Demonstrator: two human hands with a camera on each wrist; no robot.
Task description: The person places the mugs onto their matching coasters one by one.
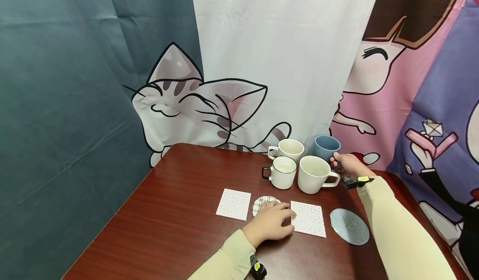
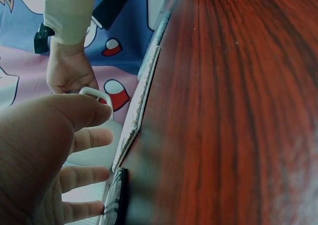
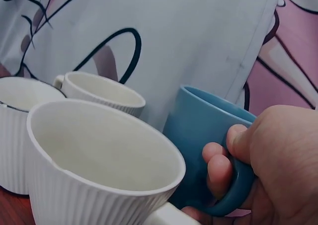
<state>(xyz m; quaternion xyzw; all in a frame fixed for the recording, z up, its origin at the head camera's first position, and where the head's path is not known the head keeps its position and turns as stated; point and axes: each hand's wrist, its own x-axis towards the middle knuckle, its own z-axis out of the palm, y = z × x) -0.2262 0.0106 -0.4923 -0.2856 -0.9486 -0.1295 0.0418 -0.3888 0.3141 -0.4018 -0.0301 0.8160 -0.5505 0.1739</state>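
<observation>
At the back right of the table, the right hand (image 1: 351,164) grips the handle of a blue mug (image 1: 327,147); in the right wrist view the fingers of that hand (image 3: 278,160) curl through the handle of the blue mug (image 3: 198,130). The left hand (image 1: 272,223), fingers spread and slightly bent, is over a round plaid coaster (image 1: 262,201) and the left edge of a square speckled coaster (image 1: 308,218). Seen from the left wrist, the left hand (image 2: 59,155) holds nothing. Whether it touches the coasters, I cannot tell.
Beside the blue mug stand a large white mug (image 1: 313,175), a black-handled white mug (image 1: 283,173) and another white mug (image 1: 290,149). Another square coaster (image 1: 233,204) lies at the left, a round blue-grey coaster (image 1: 349,226) at the right. A printed curtain (image 1: 262,43) hangs behind the table (image 1: 168,196).
</observation>
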